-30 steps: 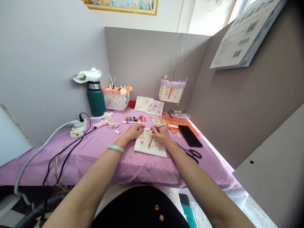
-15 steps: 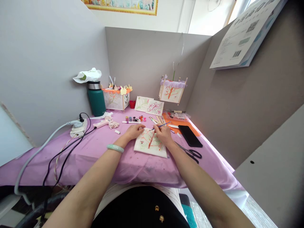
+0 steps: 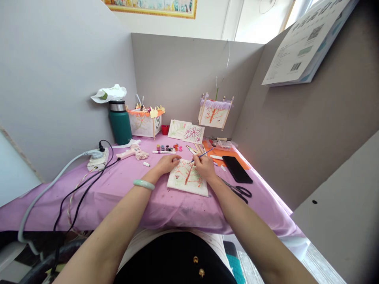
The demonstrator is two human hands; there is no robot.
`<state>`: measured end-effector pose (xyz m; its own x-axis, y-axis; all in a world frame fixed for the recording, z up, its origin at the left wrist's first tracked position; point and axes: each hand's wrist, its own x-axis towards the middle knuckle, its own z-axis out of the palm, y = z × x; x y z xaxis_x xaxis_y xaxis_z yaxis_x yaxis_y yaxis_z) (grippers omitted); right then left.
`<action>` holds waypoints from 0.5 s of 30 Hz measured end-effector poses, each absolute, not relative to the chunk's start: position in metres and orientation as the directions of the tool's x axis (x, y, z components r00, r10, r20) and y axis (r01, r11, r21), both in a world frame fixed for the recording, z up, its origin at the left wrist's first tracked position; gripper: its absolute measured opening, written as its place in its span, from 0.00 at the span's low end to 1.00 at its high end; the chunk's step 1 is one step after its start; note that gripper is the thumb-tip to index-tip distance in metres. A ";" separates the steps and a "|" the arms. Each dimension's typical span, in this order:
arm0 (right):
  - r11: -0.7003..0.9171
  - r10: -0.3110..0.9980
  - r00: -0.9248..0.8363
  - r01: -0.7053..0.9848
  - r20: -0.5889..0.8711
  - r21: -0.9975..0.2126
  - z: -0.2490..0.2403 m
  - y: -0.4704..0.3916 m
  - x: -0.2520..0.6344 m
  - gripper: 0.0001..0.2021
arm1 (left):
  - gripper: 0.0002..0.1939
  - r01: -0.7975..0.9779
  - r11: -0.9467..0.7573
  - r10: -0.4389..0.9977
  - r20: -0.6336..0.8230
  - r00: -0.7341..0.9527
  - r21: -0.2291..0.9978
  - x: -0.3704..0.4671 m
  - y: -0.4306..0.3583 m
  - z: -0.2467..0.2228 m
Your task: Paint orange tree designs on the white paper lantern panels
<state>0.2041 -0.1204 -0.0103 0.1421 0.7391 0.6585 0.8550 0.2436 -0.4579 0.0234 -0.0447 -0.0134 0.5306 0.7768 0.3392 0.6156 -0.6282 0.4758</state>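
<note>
In the head view, a white square panel (image 3: pixel 188 182) painted with a red-orange tree and green marks lies near the table's front edge. My left hand (image 3: pixel 168 163) rests on its upper left corner, fingers stretched out over the edge. A thin blue paintbrush (image 3: pixel 206 153) is pinched in my right hand (image 3: pixel 203 166), its tip low over the top of the tree; whether it touches the panel I cannot tell. Beyond the panel sit small paint pots (image 3: pixel 169 148) and a purple-and-white marker (image 3: pixel 164 152). Black scissors (image 3: pixel 241 191) lie just right of my right wrist.
A black phone (image 3: pixel 237 169) lies at right on an orange sheet (image 3: pixel 246 162). At left stand a green bottle (image 3: pixel 120 125), a glue gun (image 3: pixel 128 153) and a power strip (image 3: pixel 98 159) with trailing cables. A paper lantern (image 3: pixel 213 114) hangs at the back.
The upper end of the blue paintbrush has tilted up a little, with a slight shift of my right hand. My left hand and the panel stay in place.
</note>
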 end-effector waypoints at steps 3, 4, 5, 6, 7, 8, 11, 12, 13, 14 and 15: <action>0.237 0.745 0.140 0.858 0.652 -0.455 -0.011 -0.121 0.204 0.18 | 0.18 0.615 -0.638 0.769 0.349 0.535 0.464 0.023 -0.044 -0.014; 0.231 0.740 0.147 0.861 0.657 -0.453 -0.011 -0.121 0.204 0.18 | 0.18 0.615 -0.638 0.769 0.350 0.535 0.464 0.023 -0.044 -0.014; 0.224 0.733 0.155 0.865 0.663 -0.450 -0.011 -0.120 0.205 0.18 | 0.18 0.613 -0.639 0.768 0.351 0.535 0.465 0.023 -0.044 -0.014; 0.213 0.722 0.167 0.869 0.671 -0.446 -0.011 -0.120 0.206 0.18 | 0.18 0.610 -0.640 0.768 0.353 0.535 0.467 0.023 -0.043 -0.014; 0.201 0.710 0.180 0.875 0.681 -0.440 -0.010 -0.119 0.207 0.18 | 0.18 0.608 -0.640 0.768 0.354 0.534 0.470 0.023 -0.043 -0.014; 0.187 0.698 0.193 0.881 0.690 -0.435 -0.010 -0.119 0.208 0.18 | 0.18 0.607 -0.639 0.769 0.354 0.533 0.473 0.023 -0.044 -0.014; 0.167 0.685 0.202 0.892 0.700 -0.420 -0.011 -0.118 0.209 0.18 | 0.18 0.610 -0.633 0.773 0.346 0.531 0.477 0.023 -0.044 -0.014; 0.170 0.690 0.193 0.894 0.698 -0.415 -0.011 -0.117 0.209 0.18 | 0.18 0.612 -0.632 0.774 0.345 0.532 0.476 0.023 -0.044 -0.013; 0.177 0.696 0.179 0.895 0.695 -0.408 -0.012 -0.117 0.209 0.18 | 0.18 0.612 -0.634 0.773 0.345 0.533 0.473 0.023 -0.044 -0.013; 0.185 0.702 0.164 0.897 0.693 -0.400 -0.013 -0.117 0.209 0.18 | 0.18 0.613 -0.635 0.772 0.346 0.534 0.470 0.023 -0.044 -0.013; 0.191 0.705 0.152 0.899 0.692 -0.393 -0.013 -0.117 0.209 0.19 | 0.18 0.615 -0.634 0.772 0.347 0.533 0.468 0.023 -0.044 -0.013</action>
